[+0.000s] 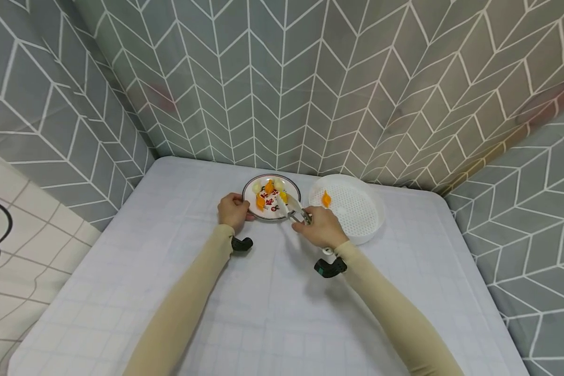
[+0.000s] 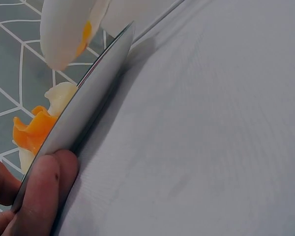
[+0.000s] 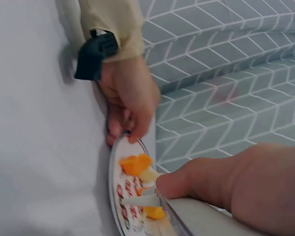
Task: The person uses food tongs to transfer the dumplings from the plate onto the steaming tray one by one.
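My left hand pinches the near left rim of a round plate with a dark edge line and red lettering. Small orange pieces with ruffled edges and pale yellowish pieces lie on it. My right hand grips a pair of tongs, whose pale, broad tips are over the plate's right side. Right by these tips is a yellow piece; whether they pinch it I cannot tell. In the right wrist view the thumb presses along the tongs.
Just right of the plate stands a round white perforated tray with a raised rim, holding one orange piece. A white cloth covers the table. Grey curtains with a white line pattern hang behind and beside it.
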Available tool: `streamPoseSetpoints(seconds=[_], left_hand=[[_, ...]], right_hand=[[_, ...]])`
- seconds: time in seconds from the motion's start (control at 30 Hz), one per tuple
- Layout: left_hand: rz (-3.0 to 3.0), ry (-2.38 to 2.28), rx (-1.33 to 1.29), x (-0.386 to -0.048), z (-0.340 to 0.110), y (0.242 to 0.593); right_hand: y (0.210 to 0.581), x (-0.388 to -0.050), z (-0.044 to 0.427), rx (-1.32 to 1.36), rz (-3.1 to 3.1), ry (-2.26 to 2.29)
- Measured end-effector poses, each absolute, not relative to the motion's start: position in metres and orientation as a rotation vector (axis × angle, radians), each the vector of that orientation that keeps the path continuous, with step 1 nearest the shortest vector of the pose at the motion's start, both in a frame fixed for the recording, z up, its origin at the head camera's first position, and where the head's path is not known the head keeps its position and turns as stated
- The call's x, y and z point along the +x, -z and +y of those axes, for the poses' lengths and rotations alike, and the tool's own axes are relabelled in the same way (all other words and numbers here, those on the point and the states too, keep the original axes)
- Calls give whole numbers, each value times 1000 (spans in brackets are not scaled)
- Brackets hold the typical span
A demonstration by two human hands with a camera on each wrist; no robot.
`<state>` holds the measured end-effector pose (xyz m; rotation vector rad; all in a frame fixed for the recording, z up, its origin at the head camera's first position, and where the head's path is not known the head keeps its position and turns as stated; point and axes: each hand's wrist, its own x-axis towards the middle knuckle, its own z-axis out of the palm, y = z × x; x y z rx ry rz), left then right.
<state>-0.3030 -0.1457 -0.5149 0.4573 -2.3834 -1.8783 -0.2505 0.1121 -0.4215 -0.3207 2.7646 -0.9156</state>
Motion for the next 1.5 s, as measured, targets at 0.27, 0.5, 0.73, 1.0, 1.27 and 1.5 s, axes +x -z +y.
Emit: streamPoseSetpoints(seconds=[0.27,0.5,0.73,1.0,1.27,1.5], left_hand=[[-2381,1885,467,-303,-145,515],[-2363,1906,457,-303,-145,514],[-2371,1910,458,-303,-146,512],[-2364,1932,457,-303,-147,515],[-2382,1920,464,-303,-146,514],[-2388,1918,466,-303,-146,513]], right_hand=[[400,-257,146,-259,2783,946],[380,-264,186,-209,2809,941],[377,-270,217,-130,2817,886],[398,-275,236,-63,2810,734],[416,-281,249,-72,2728,703],[419,-284,250,-94,2726,707]])
